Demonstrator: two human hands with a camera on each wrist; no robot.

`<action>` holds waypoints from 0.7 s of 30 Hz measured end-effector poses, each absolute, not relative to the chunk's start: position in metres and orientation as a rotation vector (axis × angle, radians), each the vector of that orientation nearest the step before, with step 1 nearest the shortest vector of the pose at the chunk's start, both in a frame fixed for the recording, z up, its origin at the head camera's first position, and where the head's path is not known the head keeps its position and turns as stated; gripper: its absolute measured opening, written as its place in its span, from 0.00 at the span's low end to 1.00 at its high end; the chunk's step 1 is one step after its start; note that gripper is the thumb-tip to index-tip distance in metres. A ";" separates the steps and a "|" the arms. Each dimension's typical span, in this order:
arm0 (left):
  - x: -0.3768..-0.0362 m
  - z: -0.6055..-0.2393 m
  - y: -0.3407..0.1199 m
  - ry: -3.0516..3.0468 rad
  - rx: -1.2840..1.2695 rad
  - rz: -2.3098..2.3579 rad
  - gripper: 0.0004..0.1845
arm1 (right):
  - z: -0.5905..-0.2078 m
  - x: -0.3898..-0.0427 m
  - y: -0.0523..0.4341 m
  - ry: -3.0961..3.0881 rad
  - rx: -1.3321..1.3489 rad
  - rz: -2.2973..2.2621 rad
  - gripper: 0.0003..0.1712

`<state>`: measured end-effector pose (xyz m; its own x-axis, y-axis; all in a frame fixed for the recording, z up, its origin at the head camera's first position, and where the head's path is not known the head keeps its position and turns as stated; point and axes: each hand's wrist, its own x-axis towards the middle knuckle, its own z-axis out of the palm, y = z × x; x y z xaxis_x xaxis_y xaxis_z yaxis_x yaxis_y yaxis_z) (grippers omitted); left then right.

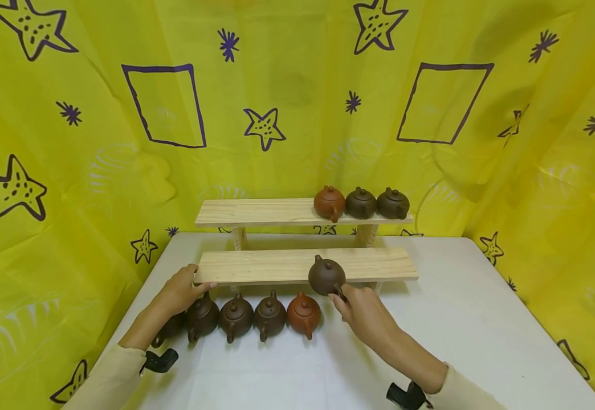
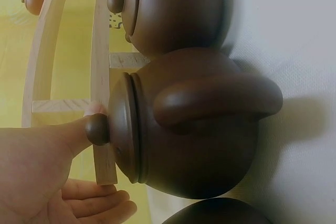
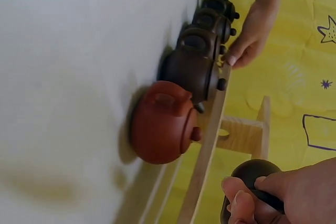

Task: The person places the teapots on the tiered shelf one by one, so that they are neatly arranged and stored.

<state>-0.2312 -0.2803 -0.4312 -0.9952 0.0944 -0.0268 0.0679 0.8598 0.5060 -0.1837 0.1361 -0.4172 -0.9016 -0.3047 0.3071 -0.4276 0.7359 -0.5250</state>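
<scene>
Head view, lower shelf [image 1: 256,266]: a long pale board above the white table [image 1: 461,330].
Head view, right hand [image 1: 366,313]: its fingers pinch the handle of a dark brown teapot [image 1: 326,277]. This pot is in front of the right half of the lower shelf and covers part of its edge. I can't tell if they touch.
Head view, left hand [image 1: 184,287]: its fingers hold the left end of the lower shelf. Some fingertips are hidden.
Head view, pot row: in front of the lower shelf stand three dark pots [image 1: 236,316], with a red-brown pot [image 1: 304,314] on the right. A hidden dark pot [image 1: 173,327] on the left is mostly behind the left arm.
Head view, upper shelf [image 1: 256,210]: behind and higher than the lower shelf. Three more pots [image 1: 361,204] sit on its right part.
Left wrist view, left hand: the thumb is partly behind a pot's round knob. The other fingers reach past the end of the lower shelf. Pots at the picture's edges are cut off.
Right wrist view, right hand: cut off by the edge, its curled fingers hide much of the held pot. Beside the lower shelf, the far pots overlap and are hard to make out.
</scene>
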 end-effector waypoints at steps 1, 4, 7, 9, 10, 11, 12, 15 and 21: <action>-0.231 -0.431 -0.280 2.980 0.128 0.806 0.41 | -0.415 -0.186 0.134 -2.734 0.586 0.900 0.20; -0.231 -0.432 -0.280 2.977 0.126 0.800 0.42 | -0.408 -0.191 0.128 -2.741 0.591 0.898 0.20; -0.230 -0.431 -0.280 2.972 0.123 0.805 0.42 | -0.399 -0.196 0.121 -2.746 0.591 0.901 0.19; -0.230 -0.431 -0.280 2.970 0.122 0.810 0.42 | -0.394 -0.201 0.117 -2.743 0.593 0.900 0.20; -0.230 -0.431 -0.280 2.970 0.120 0.811 0.42 | -0.391 -0.204 0.115 -2.739 0.595 0.900 0.20; -0.230 -0.431 -0.280 2.970 0.119 0.813 0.42 | -0.388 -0.207 0.112 -2.733 0.599 0.892 0.20; -0.230 -0.430 -0.280 2.971 0.119 0.812 0.42 | -0.385 -0.210 0.110 -2.726 0.604 0.883 0.21; -0.230 -0.431 -0.280 2.976 0.119 0.806 0.42 | -0.376 -0.220 0.103 -2.700 0.622 0.847 0.21; -0.230 -0.431 -0.281 2.980 0.118 0.804 0.41 | -0.358 -0.239 0.090 -2.677 0.639 0.813 0.21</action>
